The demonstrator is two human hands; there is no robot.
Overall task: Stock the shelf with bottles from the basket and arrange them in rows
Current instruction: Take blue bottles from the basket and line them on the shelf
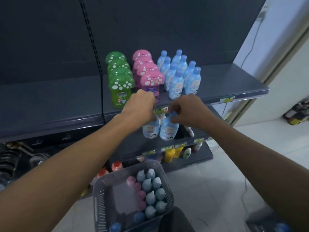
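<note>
My left hand (139, 106) grips a light blue bottle (150, 129) by its top, and my right hand (187, 111) grips a second light blue bottle (168, 129) the same way. Both bottles hang side by side just below the front edge of the dark grey shelf (225, 81). On that shelf stand a row of green mushroom-cap bottles (119, 81), a row of pink mushroom-cap bottles (147, 72) and two rows of light blue bottles (180, 72). Below my arms a grey slotted basket (102, 198) holds several pale blue and pink bottles standing upright.
Lower shelves carry yellow, white and orange bottles (172, 154). Dark coiled items (10, 161) lie on the lower left shelf. A white wall with a hanging cable (254, 36) and a tiled floor (217, 181) lie to the right, with bags (296, 113) at the far right.
</note>
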